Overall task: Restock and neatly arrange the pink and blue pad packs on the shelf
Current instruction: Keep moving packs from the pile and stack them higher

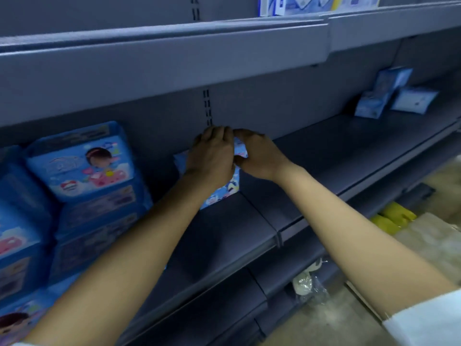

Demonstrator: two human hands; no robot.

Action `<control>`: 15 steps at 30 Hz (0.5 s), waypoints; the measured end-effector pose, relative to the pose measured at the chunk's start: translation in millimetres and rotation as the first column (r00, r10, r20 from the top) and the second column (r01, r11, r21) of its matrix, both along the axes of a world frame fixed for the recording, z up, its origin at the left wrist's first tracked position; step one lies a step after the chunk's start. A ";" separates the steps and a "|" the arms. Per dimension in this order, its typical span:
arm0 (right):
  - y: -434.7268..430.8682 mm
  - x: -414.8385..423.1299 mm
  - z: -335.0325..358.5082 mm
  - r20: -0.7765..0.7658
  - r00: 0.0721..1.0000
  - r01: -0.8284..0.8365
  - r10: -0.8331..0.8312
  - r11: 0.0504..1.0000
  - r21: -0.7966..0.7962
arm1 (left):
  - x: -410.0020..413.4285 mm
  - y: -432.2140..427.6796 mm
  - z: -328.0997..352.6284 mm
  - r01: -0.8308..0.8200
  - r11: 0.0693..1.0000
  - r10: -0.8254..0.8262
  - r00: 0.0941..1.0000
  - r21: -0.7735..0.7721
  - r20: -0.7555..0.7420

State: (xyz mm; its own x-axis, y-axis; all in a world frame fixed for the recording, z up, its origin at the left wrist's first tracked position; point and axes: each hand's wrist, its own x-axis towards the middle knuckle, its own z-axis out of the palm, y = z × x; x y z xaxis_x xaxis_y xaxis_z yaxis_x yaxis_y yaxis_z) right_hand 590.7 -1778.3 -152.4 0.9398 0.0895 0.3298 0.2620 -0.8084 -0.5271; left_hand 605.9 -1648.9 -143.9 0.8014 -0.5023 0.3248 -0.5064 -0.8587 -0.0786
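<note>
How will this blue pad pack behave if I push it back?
The blue pad pack probably gives softly: its wrapper bunches where the right hand pinches it. Standing on edge on the shelf, it may tip.

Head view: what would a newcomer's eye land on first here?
The left hand and right hand meet mid-picture, both holding a blue pad pack upright at the back of a dark grey shelf. At left stands a stack of large blue packs printed with a cartoon child; far right sit a few pale blue packs.
</note>
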 end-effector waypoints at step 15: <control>-273.2 -68.9 -27.4 -0.061 0.947 0.311 -0.315 0.949 -0.055 | -37.4 -285.0 -19.2 0.287 0.957 -0.290 0.946 -0.042 -0.145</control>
